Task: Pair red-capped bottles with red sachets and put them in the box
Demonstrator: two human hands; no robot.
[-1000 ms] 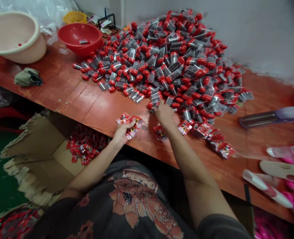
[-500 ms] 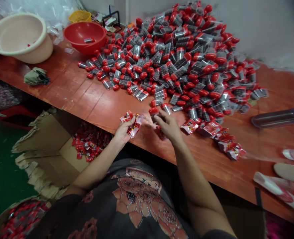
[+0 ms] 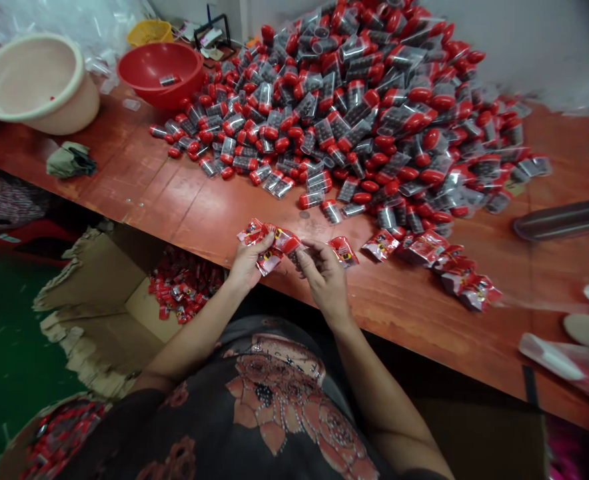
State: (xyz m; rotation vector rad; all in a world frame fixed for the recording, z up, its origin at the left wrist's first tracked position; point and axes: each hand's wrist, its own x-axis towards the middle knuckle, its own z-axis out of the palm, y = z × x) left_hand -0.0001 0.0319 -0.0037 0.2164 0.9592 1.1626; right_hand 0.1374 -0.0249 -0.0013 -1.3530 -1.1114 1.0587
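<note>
My left hand (image 3: pixel 249 263) is closed on several small red printed packets (image 3: pixel 269 261), fanned out above the table's front edge. One packet (image 3: pixel 285 240) points right, toward my other hand. My right hand (image 3: pixel 327 277) pinches a small dark-filled clear tube (image 3: pixel 296 257) at that packet's right end; how far the tube sits inside it I cannot tell. Just beyond the right fingers lies another red packet (image 3: pixel 343 251). A large heap of red-capped clear tubes (image 3: pixel 324 127) with dark contents covers the back of the table (image 3: pixel 174 200).
More red packets (image 3: pixel 427 248) run in a row to the right. A cream basin (image 3: pixel 69 100), a red bowl (image 3: pixel 184 90) and a crumpled cloth (image 3: pixel 70 160) stand at left. Below is an open cardboard box (image 3: pixel 92 293) with red packets. A long tube (image 3: pixel 564 219) lies at right.
My right hand has drawn back and left from a red-capped tube at the heap's near edge to the packets in my left hand. That tube has left its spot.
</note>
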